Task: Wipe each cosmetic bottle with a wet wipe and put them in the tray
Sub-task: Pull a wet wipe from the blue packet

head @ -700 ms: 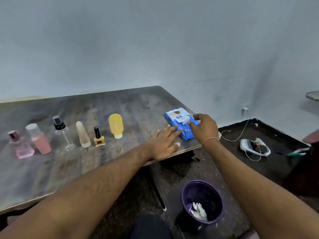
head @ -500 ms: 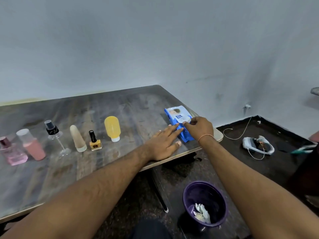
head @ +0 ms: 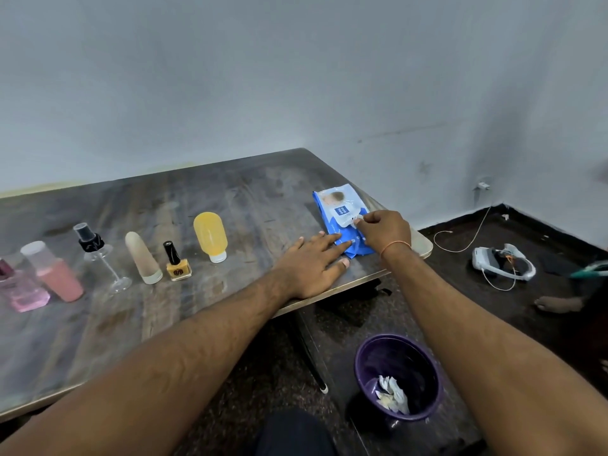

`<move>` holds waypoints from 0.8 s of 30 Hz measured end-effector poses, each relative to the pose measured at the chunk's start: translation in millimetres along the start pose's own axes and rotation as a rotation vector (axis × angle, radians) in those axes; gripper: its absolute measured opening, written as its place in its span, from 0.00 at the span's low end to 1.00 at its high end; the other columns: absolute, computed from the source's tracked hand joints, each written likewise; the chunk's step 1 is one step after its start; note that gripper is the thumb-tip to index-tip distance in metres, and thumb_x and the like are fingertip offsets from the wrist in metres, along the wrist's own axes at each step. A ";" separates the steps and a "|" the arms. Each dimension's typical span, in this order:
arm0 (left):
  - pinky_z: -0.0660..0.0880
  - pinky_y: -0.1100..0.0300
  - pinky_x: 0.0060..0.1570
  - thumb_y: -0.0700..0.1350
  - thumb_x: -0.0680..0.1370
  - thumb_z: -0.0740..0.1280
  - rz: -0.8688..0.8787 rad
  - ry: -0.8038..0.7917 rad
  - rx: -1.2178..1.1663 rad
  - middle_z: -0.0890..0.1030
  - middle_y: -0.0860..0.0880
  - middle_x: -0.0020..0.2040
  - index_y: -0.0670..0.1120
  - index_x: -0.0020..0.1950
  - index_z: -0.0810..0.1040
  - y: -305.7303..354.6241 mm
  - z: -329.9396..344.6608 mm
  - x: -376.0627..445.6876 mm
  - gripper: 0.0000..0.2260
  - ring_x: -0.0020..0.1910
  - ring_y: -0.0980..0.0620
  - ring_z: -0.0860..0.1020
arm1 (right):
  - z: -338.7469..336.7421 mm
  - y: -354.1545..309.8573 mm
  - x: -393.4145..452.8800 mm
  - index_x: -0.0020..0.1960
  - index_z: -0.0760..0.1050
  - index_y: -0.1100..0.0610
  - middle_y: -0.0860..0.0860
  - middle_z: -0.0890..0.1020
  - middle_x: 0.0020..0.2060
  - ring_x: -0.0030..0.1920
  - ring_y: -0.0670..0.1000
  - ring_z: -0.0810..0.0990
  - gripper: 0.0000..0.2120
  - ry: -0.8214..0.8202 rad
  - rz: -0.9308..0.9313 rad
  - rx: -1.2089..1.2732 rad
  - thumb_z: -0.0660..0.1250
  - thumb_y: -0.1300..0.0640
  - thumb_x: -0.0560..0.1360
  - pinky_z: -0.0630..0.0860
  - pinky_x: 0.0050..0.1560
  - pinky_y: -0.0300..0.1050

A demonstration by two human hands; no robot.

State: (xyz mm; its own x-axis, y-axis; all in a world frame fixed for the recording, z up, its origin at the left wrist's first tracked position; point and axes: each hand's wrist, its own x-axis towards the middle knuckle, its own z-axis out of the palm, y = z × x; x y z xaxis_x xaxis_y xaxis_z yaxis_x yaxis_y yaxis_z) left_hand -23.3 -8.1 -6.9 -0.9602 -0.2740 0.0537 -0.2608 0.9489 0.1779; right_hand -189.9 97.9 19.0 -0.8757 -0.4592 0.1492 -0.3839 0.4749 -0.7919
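Observation:
A blue wet wipe pack (head: 335, 209) lies near the right end of the wooden table (head: 197, 199). My left hand (head: 312, 263) lies flat, its fingertips pressing the pack's near edge. My right hand (head: 383, 230) pinches the white flap or wipe at the pack's opening. Several bottles stand in a row on the left: a yellow bottle (head: 210, 236), a yellow nail polish (head: 177, 263), a beige tube (head: 143, 258), a clear spray bottle (head: 98, 256), a pink bottle (head: 54, 271) and a pink perfume (head: 19, 286). No tray is in view.
A purple bin (head: 399, 378) with used wipes stands on the dark floor below the table's right end. A white headset (head: 501, 263) with a cable lies on the floor at right. A grey wall runs behind the table.
My right hand has shifted a little toward me over the pack and now pinches at its opening. My left hand stays pressed on the pack's edge.

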 end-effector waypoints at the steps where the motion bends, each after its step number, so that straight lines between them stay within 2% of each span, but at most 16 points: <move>1: 0.46 0.38 0.84 0.63 0.88 0.47 -0.005 -0.004 0.001 0.54 0.54 0.88 0.61 0.87 0.54 0.4 -0.4 0.3 0.27 0.88 0.49 0.49 | -0.7 0.3 -1.3 0.54 0.88 0.54 0.53 0.89 0.49 0.52 0.56 0.86 0.11 0.001 0.003 0.011 0.74 0.48 0.79 0.81 0.60 0.49; 8: 0.44 0.39 0.84 0.63 0.88 0.48 -0.038 -0.010 -0.008 0.54 0.55 0.88 0.62 0.87 0.55 4.1 -2.1 0.7 0.26 0.87 0.50 0.49 | -5.9 1.9 -10.9 0.48 0.88 0.55 0.52 0.89 0.44 0.48 0.54 0.87 0.12 0.003 -0.026 0.045 0.76 0.45 0.77 0.82 0.58 0.51; 11: 0.46 0.38 0.84 0.64 0.88 0.48 -0.036 -0.005 -0.001 0.55 0.56 0.88 0.63 0.87 0.55 4.4 -2.4 0.6 0.26 0.87 0.50 0.50 | -12.1 2.6 -15.8 0.50 0.88 0.54 0.51 0.89 0.44 0.48 0.53 0.87 0.12 -0.013 -0.040 0.014 0.76 0.45 0.77 0.81 0.55 0.46; 15: 0.48 0.37 0.84 0.64 0.87 0.48 -0.033 -0.007 0.005 0.55 0.56 0.88 0.63 0.86 0.55 3.7 -1.5 1.3 0.26 0.87 0.50 0.51 | -21.3 1.2 -27.1 0.51 0.88 0.55 0.51 0.89 0.45 0.46 0.51 0.83 0.11 -0.006 -0.071 -0.014 0.75 0.48 0.78 0.72 0.50 0.39; 20: 0.50 0.36 0.84 0.64 0.87 0.47 -0.023 0.012 0.024 0.55 0.57 0.88 0.63 0.87 0.55 2.9 0.4 0.2 0.27 0.87 0.50 0.52 | -30.6 2.6 -44.9 0.51 0.88 0.56 0.51 0.89 0.46 0.49 0.50 0.85 0.10 0.008 -0.079 0.014 0.76 0.50 0.78 0.76 0.54 0.41; 24: 0.48 0.38 0.84 0.64 0.87 0.46 -0.035 -0.029 0.031 0.49 0.58 0.88 0.60 0.88 0.48 5.7 -2.7 -2.6 0.28 0.87 0.51 0.49 | -39.2 4.2 -58.5 0.55 0.88 0.56 0.50 0.89 0.48 0.50 0.50 0.87 0.12 0.002 -0.089 0.063 0.77 0.49 0.77 0.81 0.61 0.46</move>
State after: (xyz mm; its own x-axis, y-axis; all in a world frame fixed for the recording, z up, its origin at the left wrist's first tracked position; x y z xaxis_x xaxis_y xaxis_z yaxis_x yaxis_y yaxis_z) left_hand -22.0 -2.4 -3.4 -0.9529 -0.3027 0.0197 -0.2966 0.9434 0.1485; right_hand -151.8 156.1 30.2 -0.8397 -0.4956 0.2221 -0.4412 0.3841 -0.8111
